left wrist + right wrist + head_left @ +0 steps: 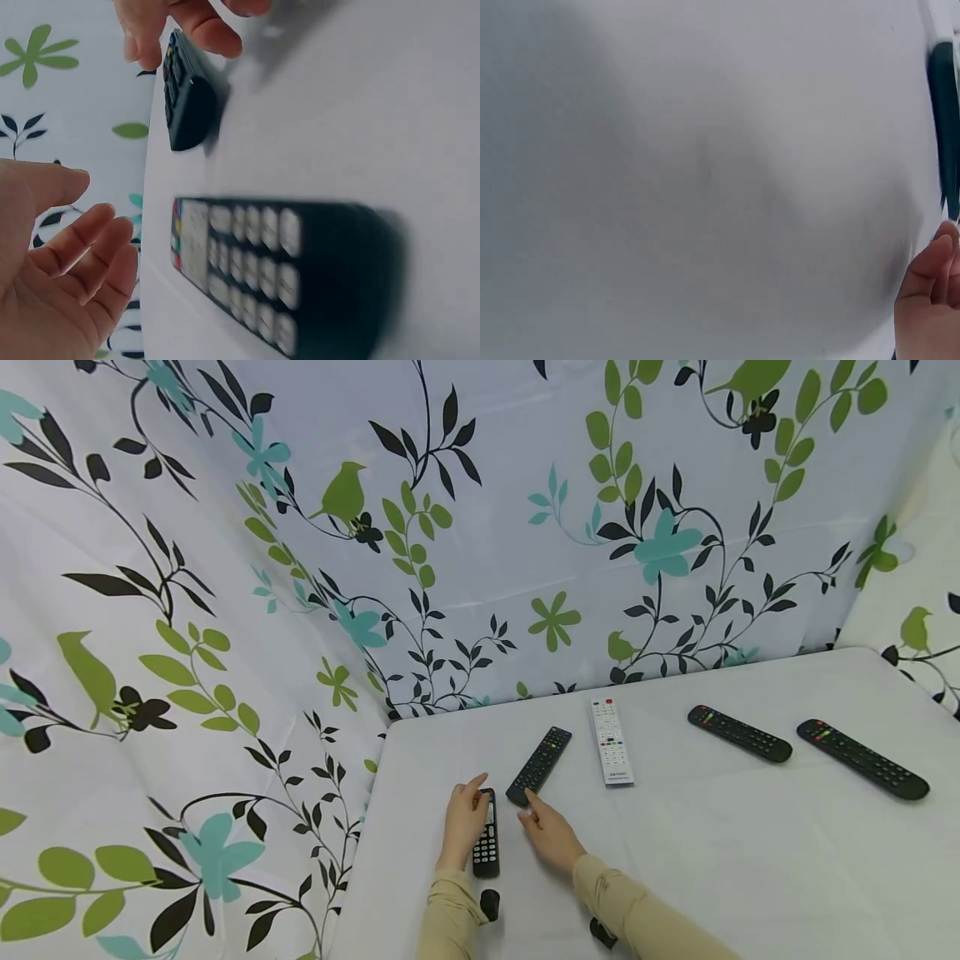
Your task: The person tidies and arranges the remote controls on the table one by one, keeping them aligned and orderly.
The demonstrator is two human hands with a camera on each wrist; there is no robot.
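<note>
A floral sheet printed with green birds and teal blossoms hangs behind a white bench (712, 860), on which five remote controls lie spread from left to right. At the near left corner, the person's left hand (463, 822) rests beside a short black remote (486, 839); the left wrist view shows its fingers relaxed and spread, just apart from the casing and holding nothing. Just to the right, the right hand (551, 837) reaches toward the near end of a second black remote (538, 766), which lies at a slant; its fingertips are at or very near that end, but whether they touch it cannot be told from these views. Farther right, apart from both hands, lie a white remote (611, 742) and two long black remotes (739, 734) (862, 759), well apart from one another. Judging by the layout, the work looks to be at an early stage: neither hand has a remote gripped, and all five lie flat on the bench.
</note>
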